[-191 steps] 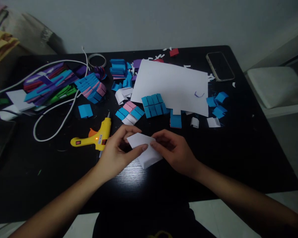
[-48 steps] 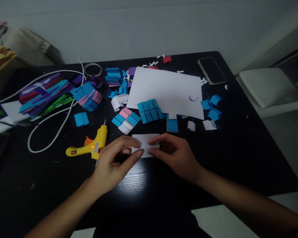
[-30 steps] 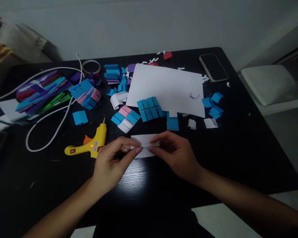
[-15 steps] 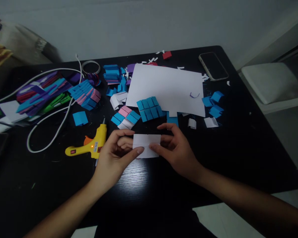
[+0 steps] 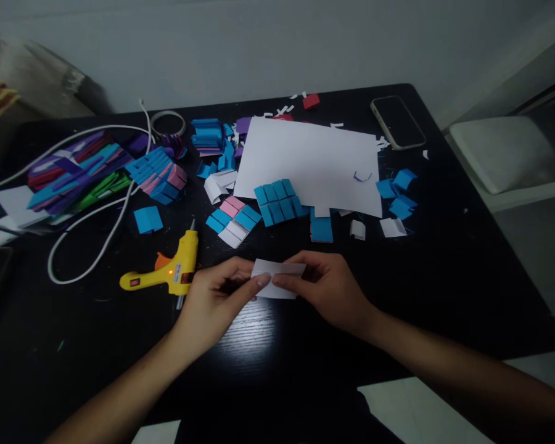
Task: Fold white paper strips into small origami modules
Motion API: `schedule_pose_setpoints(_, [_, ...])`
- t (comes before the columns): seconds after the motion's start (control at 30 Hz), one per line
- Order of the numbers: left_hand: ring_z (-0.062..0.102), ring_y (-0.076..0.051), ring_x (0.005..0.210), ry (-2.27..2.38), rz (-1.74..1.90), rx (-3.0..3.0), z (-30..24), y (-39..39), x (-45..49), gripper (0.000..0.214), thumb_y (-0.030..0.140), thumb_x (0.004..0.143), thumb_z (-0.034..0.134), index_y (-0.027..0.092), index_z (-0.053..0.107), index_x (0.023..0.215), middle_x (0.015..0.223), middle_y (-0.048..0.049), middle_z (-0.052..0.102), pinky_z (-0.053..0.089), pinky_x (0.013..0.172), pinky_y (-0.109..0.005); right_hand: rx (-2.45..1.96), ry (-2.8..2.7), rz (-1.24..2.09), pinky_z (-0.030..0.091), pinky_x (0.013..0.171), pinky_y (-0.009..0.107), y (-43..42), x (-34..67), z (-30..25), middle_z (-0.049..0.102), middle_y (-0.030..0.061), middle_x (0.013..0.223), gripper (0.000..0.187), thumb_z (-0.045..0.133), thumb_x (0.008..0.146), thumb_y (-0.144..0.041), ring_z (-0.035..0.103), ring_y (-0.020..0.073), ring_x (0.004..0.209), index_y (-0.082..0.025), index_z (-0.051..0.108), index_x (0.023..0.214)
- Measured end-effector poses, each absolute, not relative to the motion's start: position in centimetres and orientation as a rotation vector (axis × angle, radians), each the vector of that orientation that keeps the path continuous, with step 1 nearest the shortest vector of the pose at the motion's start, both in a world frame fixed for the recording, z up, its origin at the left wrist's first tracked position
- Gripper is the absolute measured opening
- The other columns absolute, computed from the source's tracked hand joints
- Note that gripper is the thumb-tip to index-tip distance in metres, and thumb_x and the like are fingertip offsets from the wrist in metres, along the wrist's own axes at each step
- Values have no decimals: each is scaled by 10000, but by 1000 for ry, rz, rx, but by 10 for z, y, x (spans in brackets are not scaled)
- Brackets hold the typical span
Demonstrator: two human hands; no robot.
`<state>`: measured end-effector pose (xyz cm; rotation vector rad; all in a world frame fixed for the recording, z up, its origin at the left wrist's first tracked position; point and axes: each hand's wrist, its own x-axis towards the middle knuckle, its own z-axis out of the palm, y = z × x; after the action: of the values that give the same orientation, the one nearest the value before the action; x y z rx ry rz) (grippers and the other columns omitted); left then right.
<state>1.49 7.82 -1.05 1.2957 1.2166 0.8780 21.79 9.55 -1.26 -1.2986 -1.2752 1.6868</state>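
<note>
Between my two hands is a small white piece of paper (image 5: 280, 288), held over the front of the black table. My left hand (image 5: 219, 293) pinches its left end, thumb on the near face and fingers behind. My right hand (image 5: 330, 287) pinches the right side the same way, and the two thumbtips nearly meet at its middle. The paper's upper part bends at a crease. Just left of my left hand lies a yellow glue gun (image 5: 178, 268) with a small orange light lit. Beyond the hands sit a blue folded-paper block (image 5: 279, 202) and a pink, blue and white one (image 5: 234, 222).
A large white sheet (image 5: 309, 163) lies at the back middle. A phone (image 5: 398, 122) rests at the back right, near blue paper pieces (image 5: 401, 203). A white cable (image 5: 86, 274) loops on the left beside bundled coloured paper strips (image 5: 76, 176). A white stool (image 5: 509, 151) stands right.
My right hand has closed its raised fingers behind the paper and shifted slightly down. The paper's top part now bends along a crease, where it looked flatter before.
</note>
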Motion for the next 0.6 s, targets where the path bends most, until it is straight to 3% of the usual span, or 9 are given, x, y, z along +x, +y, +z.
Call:
schedule_pose_setpoints(0.23, [703,-133,656,1272,878,1390,-8,78,12,84,260,908,720,189,763,918,764,-12,761,564,592,-208,-1230,-1144,1829,573,764,294,98,219,-13,779,11,920,356,910,707,-310,728,178,840,-216,746,1009])
schedule_pose_setpoints(0.4, [677,-114,631,1244,905,1407,-7,77,12,65,234,916,698,187,734,891,734,3,738,534,570,-189,-1221,-1191,1855,523,659,261,99,220,-12,717,-9,749,226,876,750,-373,665,143,707,-187,760,806])
schedule_pose_setpoints(0.6, [635,-111,621,1232,868,1491,-8,77,12,102,252,928,683,184,715,860,714,7,698,503,567,-198,-1196,-1277,1794,506,644,254,96,219,-12,716,-9,753,172,846,795,-347,650,138,699,-196,777,837])
